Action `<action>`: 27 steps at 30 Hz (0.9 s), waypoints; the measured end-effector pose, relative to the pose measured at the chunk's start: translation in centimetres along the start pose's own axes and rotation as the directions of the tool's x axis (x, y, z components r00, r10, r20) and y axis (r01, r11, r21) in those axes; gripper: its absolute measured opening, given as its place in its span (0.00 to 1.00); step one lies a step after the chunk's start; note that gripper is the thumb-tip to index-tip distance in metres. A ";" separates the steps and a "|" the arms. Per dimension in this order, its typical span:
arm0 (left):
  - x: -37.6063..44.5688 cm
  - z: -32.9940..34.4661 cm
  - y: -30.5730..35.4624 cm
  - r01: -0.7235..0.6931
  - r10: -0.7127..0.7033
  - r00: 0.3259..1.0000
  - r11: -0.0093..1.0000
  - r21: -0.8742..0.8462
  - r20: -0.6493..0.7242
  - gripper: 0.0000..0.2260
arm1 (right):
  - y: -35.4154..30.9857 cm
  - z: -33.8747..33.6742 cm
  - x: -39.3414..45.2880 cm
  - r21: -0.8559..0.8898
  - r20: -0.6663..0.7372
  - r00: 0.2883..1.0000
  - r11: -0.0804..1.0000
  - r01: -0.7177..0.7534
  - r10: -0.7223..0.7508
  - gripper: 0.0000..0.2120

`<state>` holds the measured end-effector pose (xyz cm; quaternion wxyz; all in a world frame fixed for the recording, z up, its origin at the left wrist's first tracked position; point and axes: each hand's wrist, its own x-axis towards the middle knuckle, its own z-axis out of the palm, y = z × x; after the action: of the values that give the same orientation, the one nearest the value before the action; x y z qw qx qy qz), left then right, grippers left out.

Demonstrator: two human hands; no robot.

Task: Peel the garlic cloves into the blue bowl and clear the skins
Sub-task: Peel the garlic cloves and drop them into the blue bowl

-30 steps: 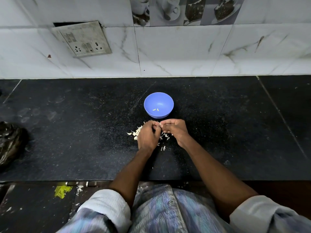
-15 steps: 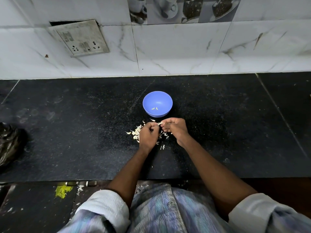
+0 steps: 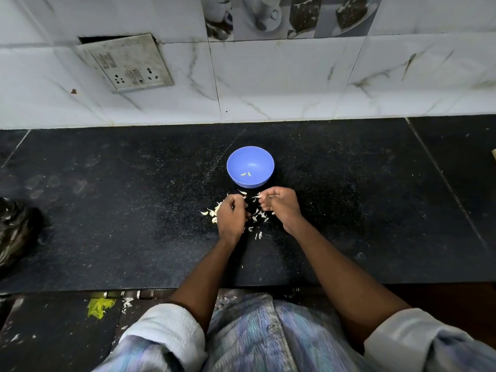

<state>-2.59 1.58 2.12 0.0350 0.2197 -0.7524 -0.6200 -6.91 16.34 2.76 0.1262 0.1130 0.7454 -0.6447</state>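
The left hand [image 3: 231, 214] and right hand [image 3: 281, 204], joined a moment ago, now sit apart, the right pinching a skin [image 3: 257, 196], so another clove seems nearly ready for the bowl [image 3: 264, 159].

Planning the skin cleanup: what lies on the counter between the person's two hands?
In the head view, loose garlic skins lie scattered on the black counter between the left hand and right hand; more sit left of the left hand.

Both hands [image 3: 256, 208] curled, slightly apart
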 end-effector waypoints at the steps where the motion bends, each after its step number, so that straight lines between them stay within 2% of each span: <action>1: 0.2 -0.1 -0.1 -0.020 0.021 1.000 0.999 0.050 -0.014 0.12 | 0.0 -0.1 0.0 -0.021 0.004 1.000 1.000 0.014 -0.014 0.08; 4: 0.3 -0.4 -0.4 -0.088 0.096 0.995 0.962 0.259 -0.020 0.10 | 0.2 -0.3 -0.1 -0.071 0.038 0.997 0.995 0.066 -0.064 0.07; 6: 0.2 -0.4 -0.4 -0.148 0.148 0.989 0.944 0.296 0.021 0.04 | 0.2 -0.2 -0.2 -0.093 0.052 0.995 0.992 0.087 -0.082 0.07; 11: -0.2 -0.4 0.2 -0.263 0.258 0.964 0.878 0.399 0.066 0.05 | 0.0 -0.1 -0.3 -0.139 0.110 0.988 0.983 0.124 -0.109 0.05; 14: -0.4 -0.4 0.5 -0.253 0.257 0.965 0.840 0.480 0.059 0.03 | 0.0 -0.3 -0.4 -0.095 0.128 0.986 0.989 0.115 -0.103 0.05; 19: -0.4 -0.5 0.3 -0.261 0.261 0.962 0.814 0.518 0.075 0.02 | -0.3 -0.4 -0.6 -0.019 0.155 0.986 0.997 0.071 -0.068 0.04; 24: -0.4 -0.3 0.4 -0.299 0.273 0.953 0.800 0.520 0.127 0.02 | -0.1 -0.1 -0.4 0.007 0.114 0.993 1.000 0.028 -0.028 0.03; 27: -0.2 -0.4 0.2 -0.288 0.280 0.955 0.803 0.522 0.097 0.03 | -0.1 0.1 -0.3 -0.009 0.120 0.993 1.000 0.022 -0.021 0.04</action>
<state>-2.31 1.35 2.48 0.0595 0.1011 -0.9187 -0.3771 -6.62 16.22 2.93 0.1645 0.0654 0.7409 -0.6479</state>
